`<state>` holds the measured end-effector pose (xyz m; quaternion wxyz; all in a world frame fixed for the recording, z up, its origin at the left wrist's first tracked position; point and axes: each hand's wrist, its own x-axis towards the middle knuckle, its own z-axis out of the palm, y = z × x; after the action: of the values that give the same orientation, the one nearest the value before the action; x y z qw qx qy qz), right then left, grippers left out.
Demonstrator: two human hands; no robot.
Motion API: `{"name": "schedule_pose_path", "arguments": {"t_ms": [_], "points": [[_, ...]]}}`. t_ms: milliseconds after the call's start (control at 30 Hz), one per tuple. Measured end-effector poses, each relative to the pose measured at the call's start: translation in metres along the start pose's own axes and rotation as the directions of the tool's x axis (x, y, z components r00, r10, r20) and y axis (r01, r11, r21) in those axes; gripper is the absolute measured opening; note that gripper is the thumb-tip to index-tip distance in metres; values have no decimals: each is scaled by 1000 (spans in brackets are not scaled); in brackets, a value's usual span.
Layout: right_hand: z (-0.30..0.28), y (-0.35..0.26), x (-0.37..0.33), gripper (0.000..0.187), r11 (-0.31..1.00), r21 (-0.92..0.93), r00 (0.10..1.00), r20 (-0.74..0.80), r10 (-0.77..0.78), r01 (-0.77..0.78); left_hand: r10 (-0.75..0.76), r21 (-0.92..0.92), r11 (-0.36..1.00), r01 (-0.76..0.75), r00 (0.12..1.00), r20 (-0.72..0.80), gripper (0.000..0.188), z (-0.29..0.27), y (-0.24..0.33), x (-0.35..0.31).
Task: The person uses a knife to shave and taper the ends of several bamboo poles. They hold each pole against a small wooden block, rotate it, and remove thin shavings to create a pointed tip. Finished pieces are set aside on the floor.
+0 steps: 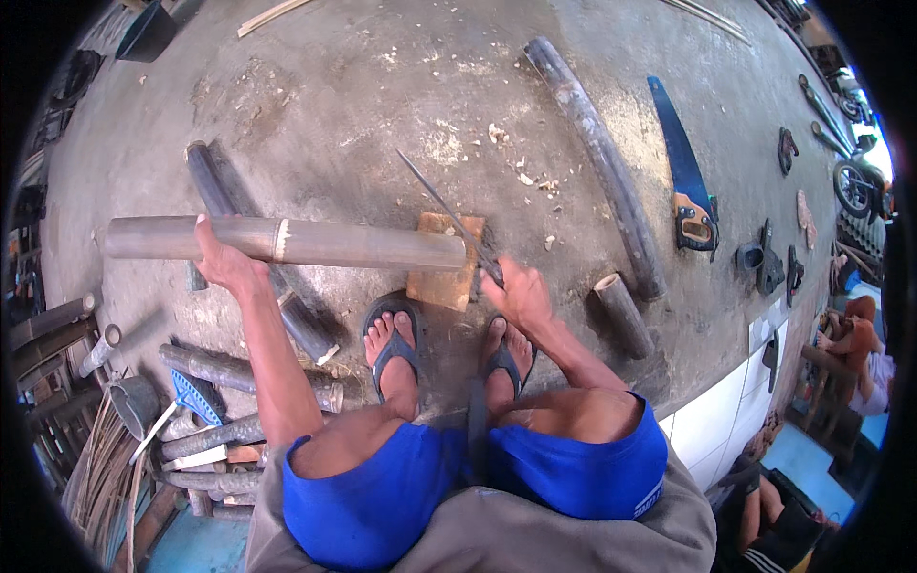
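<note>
Left hand (232, 265) grasps bamboo pole (363, 244), its right end over the board (437, 288), near the board's right edge; right hand (523, 296) grips knife (443, 202). Advisable — steady pole, knife angled away from left hand.

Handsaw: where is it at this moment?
In the head view, the handsaw lies on the floor at the upper right, just right of the long dark pole.
</note>
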<state>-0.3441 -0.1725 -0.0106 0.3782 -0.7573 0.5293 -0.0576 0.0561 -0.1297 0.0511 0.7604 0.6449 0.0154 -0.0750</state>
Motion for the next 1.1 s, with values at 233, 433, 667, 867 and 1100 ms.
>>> {"name": "schedule_pose_path", "arguments": {"t_ms": [233, 433, 667, 867, 1100], "points": [[10, -6, 13, 39, 997, -49, 998, -5, -58, 58, 2, -72, 997, 0, 1000, 28, 57, -1, 4, 5], [-24, -50, 8, 38, 987, 85, 989, -64, -131, 136, -7, -119, 993, 22, 992, 123, 59, -17, -3, 18], [18, 2, 12, 34, 978, -178, 994, 19, -108, 110, 14, -147, 989, 12, 984, 175, 59, -7, 7, 0], [-38, -70, 5, 33, 937, 140, 919, -286, -272, 321, 12, -132, 991, 10, 987, 160, 55, -7, 6, 3], [7, 8, 12, 34, 986, -158, 998, 24, -52, 55, 66, -149, 988, -37, 979, 194, 52, -3, 10, -9]]}}
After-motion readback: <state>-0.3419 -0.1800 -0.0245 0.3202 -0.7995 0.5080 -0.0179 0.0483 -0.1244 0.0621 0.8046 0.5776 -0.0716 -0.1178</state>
